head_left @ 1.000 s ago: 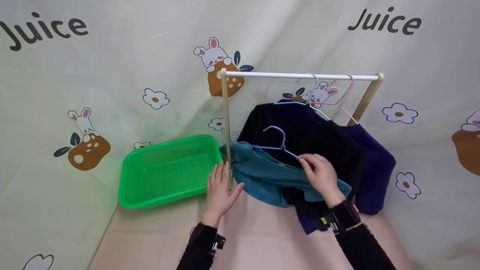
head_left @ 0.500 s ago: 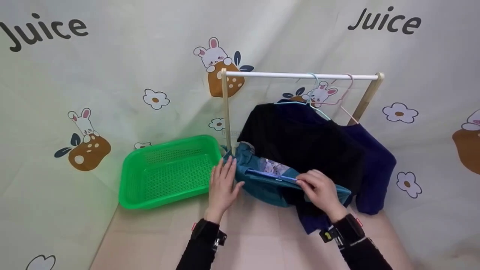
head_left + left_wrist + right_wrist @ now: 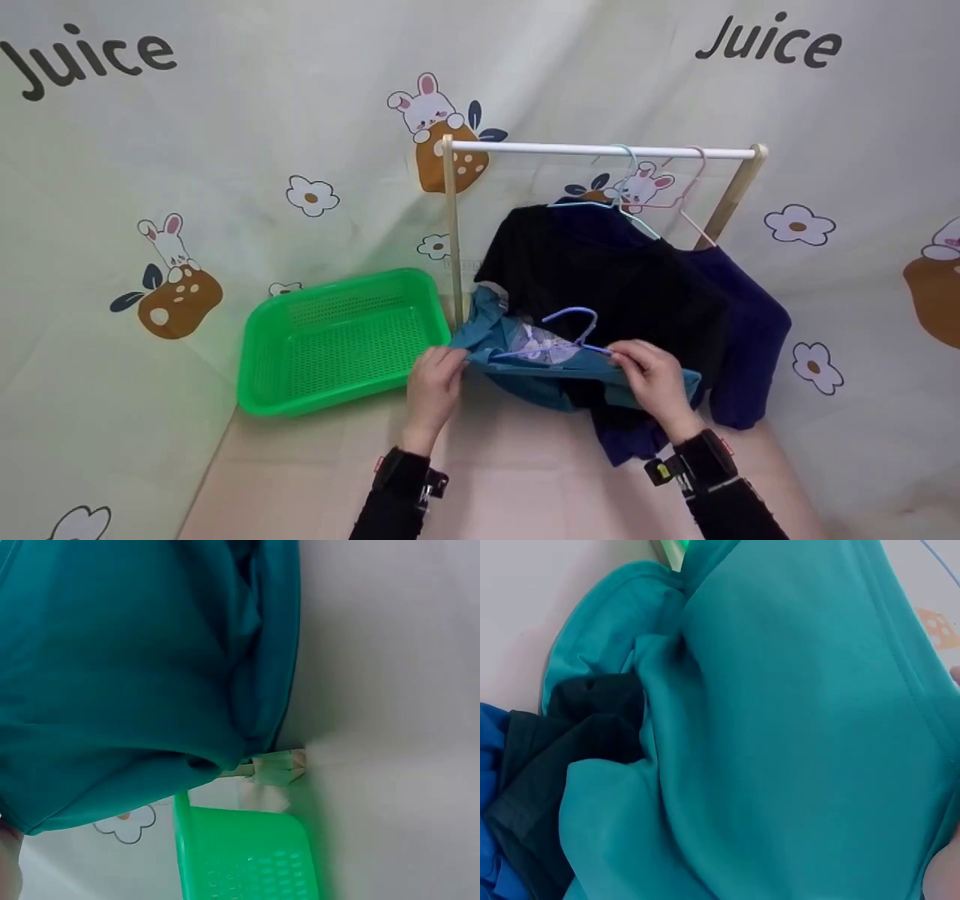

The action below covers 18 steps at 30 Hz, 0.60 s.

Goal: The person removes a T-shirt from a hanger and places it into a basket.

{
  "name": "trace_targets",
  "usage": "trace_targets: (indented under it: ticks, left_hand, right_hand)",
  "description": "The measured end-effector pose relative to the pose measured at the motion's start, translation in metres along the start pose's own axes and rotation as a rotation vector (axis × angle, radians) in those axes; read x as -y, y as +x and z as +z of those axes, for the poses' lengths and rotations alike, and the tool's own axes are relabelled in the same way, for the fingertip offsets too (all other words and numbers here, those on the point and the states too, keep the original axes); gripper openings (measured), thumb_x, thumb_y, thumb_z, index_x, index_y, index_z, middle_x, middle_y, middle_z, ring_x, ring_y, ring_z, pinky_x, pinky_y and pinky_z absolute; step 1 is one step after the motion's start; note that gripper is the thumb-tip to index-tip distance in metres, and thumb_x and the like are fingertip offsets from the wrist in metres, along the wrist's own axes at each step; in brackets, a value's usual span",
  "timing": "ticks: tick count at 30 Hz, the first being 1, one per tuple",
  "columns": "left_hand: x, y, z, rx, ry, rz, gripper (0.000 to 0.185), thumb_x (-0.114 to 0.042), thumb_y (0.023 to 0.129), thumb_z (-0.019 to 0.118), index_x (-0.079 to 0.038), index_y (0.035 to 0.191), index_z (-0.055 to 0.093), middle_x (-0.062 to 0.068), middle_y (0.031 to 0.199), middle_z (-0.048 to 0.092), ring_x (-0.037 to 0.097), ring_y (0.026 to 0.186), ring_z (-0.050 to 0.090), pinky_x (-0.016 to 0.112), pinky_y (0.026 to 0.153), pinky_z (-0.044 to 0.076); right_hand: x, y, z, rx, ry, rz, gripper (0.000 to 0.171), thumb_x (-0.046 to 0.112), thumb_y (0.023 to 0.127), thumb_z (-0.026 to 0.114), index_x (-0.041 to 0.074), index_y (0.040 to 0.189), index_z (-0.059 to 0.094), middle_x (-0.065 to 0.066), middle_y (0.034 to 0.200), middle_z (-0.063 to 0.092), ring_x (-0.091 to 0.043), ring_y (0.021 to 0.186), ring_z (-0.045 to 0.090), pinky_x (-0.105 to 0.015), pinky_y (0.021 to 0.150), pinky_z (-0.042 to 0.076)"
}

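A teal shirt [image 3: 525, 386] with a pale print spreads between both hands in front of the rack. A lilac clothes hanger [image 3: 589, 330] lies at its upper edge, hook upward and its left arm along the cloth. At the shirt's left corner my left hand [image 3: 433, 390] pinches the fabric. The right hand [image 3: 654, 382] pinches the hanger's right arm together with the shirt's edge. In the left wrist view the shirt [image 3: 127, 667] fills the upper left; in the right wrist view teal cloth [image 3: 802, 720] covers most of the picture, with a fingertip [image 3: 943, 870] at the right edge.
A white-railed wooden rack [image 3: 525, 148] holds a black top [image 3: 592, 262] on a mint hanger [image 3: 618, 196] and a navy top [image 3: 750, 330] on a pink hanger [image 3: 690, 196]. Left of it stands a green perforated basket [image 3: 259, 375]. A patterned backdrop rises behind.
The hanger has dipped to the shirt's edge, then its hook has come up again. My left hand has gone from spread fingers to pinching the shirt. The right hand has lowered slightly.
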<state>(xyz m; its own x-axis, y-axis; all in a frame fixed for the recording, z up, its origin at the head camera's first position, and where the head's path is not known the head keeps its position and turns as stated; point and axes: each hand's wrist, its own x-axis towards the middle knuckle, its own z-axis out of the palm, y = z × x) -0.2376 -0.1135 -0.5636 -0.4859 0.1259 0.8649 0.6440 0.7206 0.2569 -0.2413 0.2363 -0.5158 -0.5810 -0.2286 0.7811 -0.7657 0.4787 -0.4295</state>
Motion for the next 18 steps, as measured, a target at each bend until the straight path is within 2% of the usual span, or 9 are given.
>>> trace_targets:
  ticks: [5, 12, 18]
  left_hand:
    - [0.000, 0.006, -0.012, -0.036, -0.025, -0.074, 0.009, 0.001, 0.085, 0.070, -0.004, 0.091, 0.069, 0.008, 0.085, 0.068, 0.026, 0.080, 0.064, 0.039, 0.070, 0.052]
    - [-0.005, 0.020, -0.028, -0.105, -0.034, -0.138, 0.014, 0.009, 0.082, 0.070, -0.001, 0.091, 0.070, 0.011, 0.088, 0.070, 0.029, 0.082, 0.065, 0.042, 0.075, 0.052]
    - [-0.010, 0.028, -0.036, -0.168, -0.029, -0.269, 0.010, 0.008, 0.085, 0.068, 0.001, 0.092, 0.069, 0.014, 0.090, 0.070, 0.033, 0.085, 0.066, 0.045, 0.078, 0.052]
  right_hand:
    - [0.001, -0.001, -0.006, -0.040, -0.043, 0.052, 0.024, -0.013, 0.080, 0.072, 0.007, 0.095, 0.075, -0.003, 0.088, 0.072, -0.013, 0.077, 0.066, -0.012, 0.074, 0.046]
    - [0.000, -0.004, -0.014, -0.065, -0.083, 0.108, 0.017, -0.010, 0.085, 0.070, 0.005, 0.092, 0.073, -0.004, 0.090, 0.071, -0.013, 0.081, 0.064, -0.012, 0.076, 0.044]
    - [-0.002, -0.007, -0.016, -0.105, -0.081, 0.171, 0.014, -0.011, 0.087, 0.068, 0.002, 0.091, 0.072, -0.006, 0.089, 0.070, -0.007, 0.081, 0.061, -0.011, 0.075, 0.043]
